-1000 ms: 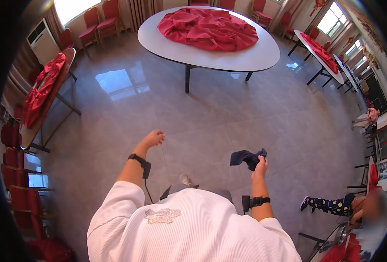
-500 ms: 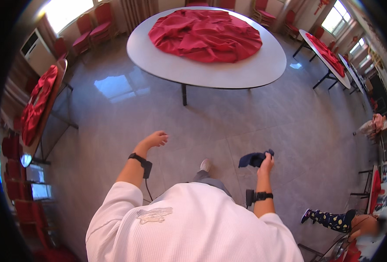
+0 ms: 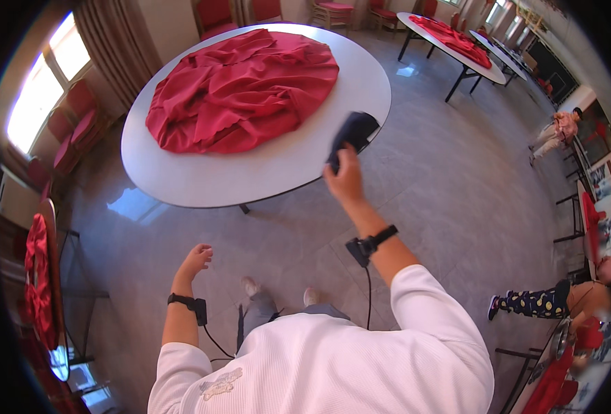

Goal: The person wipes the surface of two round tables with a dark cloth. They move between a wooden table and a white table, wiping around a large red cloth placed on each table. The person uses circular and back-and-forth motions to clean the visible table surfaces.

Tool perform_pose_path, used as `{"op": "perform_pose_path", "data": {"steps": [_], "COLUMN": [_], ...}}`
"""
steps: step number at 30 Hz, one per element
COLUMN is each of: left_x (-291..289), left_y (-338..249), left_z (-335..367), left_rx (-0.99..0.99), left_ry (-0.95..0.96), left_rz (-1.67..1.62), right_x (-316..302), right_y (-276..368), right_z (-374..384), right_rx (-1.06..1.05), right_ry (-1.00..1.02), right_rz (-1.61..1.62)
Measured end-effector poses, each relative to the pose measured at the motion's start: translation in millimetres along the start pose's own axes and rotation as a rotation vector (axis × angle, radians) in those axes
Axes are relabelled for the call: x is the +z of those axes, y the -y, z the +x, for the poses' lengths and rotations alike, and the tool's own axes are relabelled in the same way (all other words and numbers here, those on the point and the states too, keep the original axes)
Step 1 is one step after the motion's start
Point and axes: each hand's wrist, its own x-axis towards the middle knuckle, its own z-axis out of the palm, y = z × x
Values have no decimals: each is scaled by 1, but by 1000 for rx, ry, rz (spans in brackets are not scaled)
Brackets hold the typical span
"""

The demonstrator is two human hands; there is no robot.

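My right hand (image 3: 345,179) is raised out in front, closed on a dark navy cloth (image 3: 356,131) that bunches above the fingers. The cloth appears over the near right edge of a round white table (image 3: 364,76); whether it touches the top I cannot tell. A crumpled red tablecloth (image 3: 243,90) lies across much of that tabletop. Lower down, my left hand (image 3: 196,259) hangs over the floor at the left with nothing in it, its fingers loosely bent and apart. Both wrists wear black straps with small boxes and cables.
Another table with red cloth (image 3: 37,276) stands at the left edge. Further tables, one with red cloth (image 3: 450,38), are at the far right. Stacked red chairs (image 3: 77,124) line the window wall. Two people (image 3: 560,131) are by tables at the right.
My right hand has swung forward and up with the navy cloth, toward the table edge. My view has turned right and the round table is nearer. My left hand is lower, fingers more bent.
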Motion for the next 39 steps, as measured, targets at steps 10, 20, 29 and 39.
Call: {"op": "perform_pose_path", "data": {"steps": [10, 20, 29, 39], "left_x": [-47, -77, -67, -58], "left_y": [-62, -53, -64, -69], "left_z": [190, 326, 294, 308], "left_rx": [196, 47, -97, -241], "left_ry": [58, -213, -185, -25], "left_rz": [201, 902, 894, 924], "right_x": [204, 217, 335, 321], "right_y": [-25, -14, 8, -16], "right_z": [-95, -76, -74, -50], "right_rx": [162, 437, 319, -123], "right_ry": [1037, 768, 636, 938], "right_rz": [-269, -273, -556, -249]}}
